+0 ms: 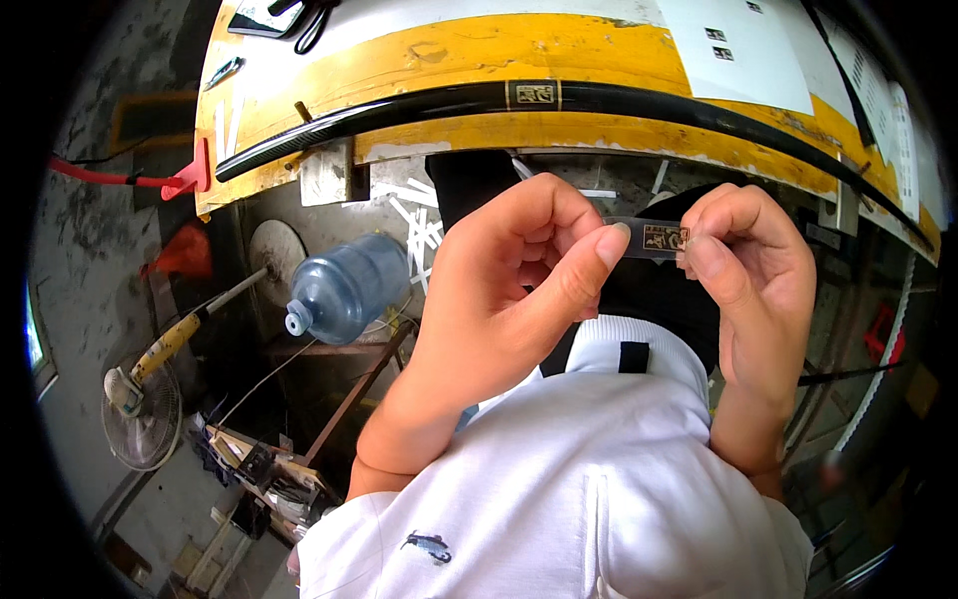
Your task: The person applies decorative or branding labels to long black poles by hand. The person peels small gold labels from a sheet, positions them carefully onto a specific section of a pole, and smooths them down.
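A small clear strip of film [629, 242] with a gold-and-black label printed on it is stretched between my two hands, just in front of the table edge. My left hand [509, 270] pinches its left end between thumb and forefinger. Its right end, beside the printed label, is gripped by the thumb and fingertips of my right hand [748, 265]. Beyond my hands, a long glossy black rod [419, 110] lies along the table's near edge, bearing a similar gold-framed label [533, 95] near its middle.
The worn yellow table [439, 45] holds a white printed sheet [773, 85] at right and a small cutter-like tool [224, 72] at left. Below stand a blue water jug [359, 285] lying tipped, scattered white strips [427, 238] and a fan [142, 419]. A red bracket [190, 180] adjoins the table's left edge.
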Tool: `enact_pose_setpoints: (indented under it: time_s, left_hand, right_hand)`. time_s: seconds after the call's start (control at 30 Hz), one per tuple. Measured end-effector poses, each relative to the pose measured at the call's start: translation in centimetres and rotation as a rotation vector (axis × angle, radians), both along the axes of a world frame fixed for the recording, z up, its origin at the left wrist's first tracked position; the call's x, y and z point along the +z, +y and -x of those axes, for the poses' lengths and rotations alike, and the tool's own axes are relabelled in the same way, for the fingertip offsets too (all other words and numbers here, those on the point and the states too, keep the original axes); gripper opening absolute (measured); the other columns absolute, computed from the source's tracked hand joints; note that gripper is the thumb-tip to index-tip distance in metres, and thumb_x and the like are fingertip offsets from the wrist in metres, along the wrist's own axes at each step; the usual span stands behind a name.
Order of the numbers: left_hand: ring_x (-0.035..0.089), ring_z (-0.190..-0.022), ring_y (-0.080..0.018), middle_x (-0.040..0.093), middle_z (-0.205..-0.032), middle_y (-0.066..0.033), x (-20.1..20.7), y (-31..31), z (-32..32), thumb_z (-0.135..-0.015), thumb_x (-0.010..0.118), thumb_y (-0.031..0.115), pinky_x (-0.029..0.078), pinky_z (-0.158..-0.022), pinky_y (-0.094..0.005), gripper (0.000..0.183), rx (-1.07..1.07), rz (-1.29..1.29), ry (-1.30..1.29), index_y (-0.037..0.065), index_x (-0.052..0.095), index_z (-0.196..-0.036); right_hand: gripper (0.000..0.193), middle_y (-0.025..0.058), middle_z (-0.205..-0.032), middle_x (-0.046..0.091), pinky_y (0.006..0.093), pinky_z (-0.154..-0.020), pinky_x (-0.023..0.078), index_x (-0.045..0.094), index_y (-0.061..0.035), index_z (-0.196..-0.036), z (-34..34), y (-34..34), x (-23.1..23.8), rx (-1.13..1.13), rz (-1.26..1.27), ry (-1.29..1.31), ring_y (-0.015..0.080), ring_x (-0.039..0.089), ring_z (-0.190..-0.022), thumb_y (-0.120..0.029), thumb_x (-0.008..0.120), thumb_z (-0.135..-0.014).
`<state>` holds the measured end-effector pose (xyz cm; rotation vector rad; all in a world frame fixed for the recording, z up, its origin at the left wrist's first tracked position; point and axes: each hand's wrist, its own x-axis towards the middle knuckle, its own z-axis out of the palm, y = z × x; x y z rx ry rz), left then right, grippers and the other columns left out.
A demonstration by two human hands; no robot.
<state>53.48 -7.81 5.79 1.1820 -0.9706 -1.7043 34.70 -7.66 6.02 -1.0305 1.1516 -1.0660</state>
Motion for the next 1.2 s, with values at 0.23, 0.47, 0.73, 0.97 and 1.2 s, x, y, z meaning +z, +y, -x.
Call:
enact_pose_setpoints:
  time_s: [0.23, 0.47, 0.73, 0.97, 1.2]
  left_hand:
    - [0.045, -0.058, 0.0, 0.053, -0.067, 0.0037, -0.7, -1.0, -1.4, -0.091, 0.067, 0.009, 0.036, -0.051, -0.0155, 0.017, 0.091, 0.118, -0.19, 0.002, 0.054, -0.081]
    - [0.042, -0.048, -0.0019, 0.052, -0.064, 0.0029, -1.8, -4.0, -3.1, -0.09, 0.068, 0.014, 0.034, -0.044, -0.0166, 0.019, 0.252, 0.197, -0.324, 0.0, 0.058, -0.082]
    - [0.042, -0.05, -0.0009, 0.054, -0.065, 0.0031, -2.6, -5.6, -3.4, -0.086, 0.072, 0.01, 0.03, -0.044, -0.0158, 0.018, 0.292, 0.185, -0.484, 0.001, 0.058, -0.079]
    - [0.045, -0.051, -0.0006, 0.055, -0.064, 0.003, -2.3, -6.0, -3.0, -0.084, 0.072, 0.004, 0.029, -0.045, -0.0151, 0.018, 0.274, 0.2, -0.634, 0.001, 0.057, -0.076]
    - [0.046, -0.051, -0.0014, 0.055, -0.062, 0.0033, -2.4, -6.0, -3.0, -0.082, 0.073, 0.003, 0.03, -0.047, -0.0147, 0.019, 0.254, 0.223, -0.699, 0.002, 0.056, -0.074]
  right_hand:
    - [0.008, 0.0078, -0.092, 0.051, 0.0249, -0.078, 0.037, 0.054, -0.0016, -0.083, -1.9, -2.3, -1.4, 0.033, 0.356, 0.474, 0.0145, 0.047, -0.085, 0.001, 0.061, -0.08]
    - [0.009, 0.0085, -0.095, 0.051, 0.0269, -0.083, 0.039, 0.056, -0.0013, -0.083, -4.6, -5.5, -2.6, -0.023, 0.517, 0.652, 0.0163, 0.049, -0.088, 0.002, 0.063, -0.081]
    - [0.009, 0.0104, -0.097, 0.053, 0.0284, -0.082, 0.04, 0.057, -0.0017, -0.081, -5.7, -7.0, -3.9, -0.025, 0.595, 0.85, 0.0187, 0.051, -0.089, 0.001, 0.065, -0.079]
    - [0.012, 0.0115, -0.098, 0.052, 0.0303, -0.081, 0.04, 0.056, -0.0027, -0.081, -5.7, -7.1, -4.2, 0.02, 0.626, 0.949, 0.0202, 0.05, -0.091, 0.002, 0.066, -0.077]
    - [0.014, 0.0111, -0.099, 0.052, 0.0303, -0.082, 0.04, 0.055, -0.0031, -0.082, -5.5, -7.2, -3.9, 0.052, 0.612, 0.961, 0.02, 0.05, -0.092, 0.005, 0.065, -0.076]
